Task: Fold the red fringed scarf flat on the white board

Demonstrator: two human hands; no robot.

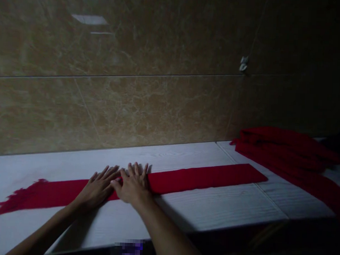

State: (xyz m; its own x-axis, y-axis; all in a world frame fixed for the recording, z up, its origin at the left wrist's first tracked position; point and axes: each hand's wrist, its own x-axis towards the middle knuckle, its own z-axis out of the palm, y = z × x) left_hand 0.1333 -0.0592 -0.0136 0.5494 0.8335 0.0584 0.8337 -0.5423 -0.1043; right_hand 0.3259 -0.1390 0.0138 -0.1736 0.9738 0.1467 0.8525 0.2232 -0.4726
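Both hands' fingers out flat, not pinching. R hand (133, 187): fingers fanned wide, thumb stuck out twd L; palm down on red scarf (204, 179), fingertips at/just past its far long edge. L hand (96, 190): fingers straight, slightly apart, angled up & R, also palm down on scarf. R thumb is right by L fingers; can't tell if touching.

Scarf: long narrow strip, laid flat approx mid-depth on white wood-grain bench (172, 213), running roughly parallel to bench's far edge. Ragged fringe (19, 196) at its L end, which dips a bit twd bench's near edge. R end is straight, w/ no fringe showing, & lies over a joint line (270, 200) crossing the bench top. Hands sit approx mid-length, a bit L of ctr.

Further out: heaped red fabric (278, 144) on bench's R end, bunched at far edge, w/ a length slanting to near edge; it's apart from the scarf. Far R too dark to make out.

Beyond bench's far edge: brown marble-look tiled wall (159, 105) w/ pale light reflection (90, 19) upper L & small white fitting (244, 64) upper R, type unclear. Below near edge: dark, plus pixelated purple patch (129, 249) between forearms.
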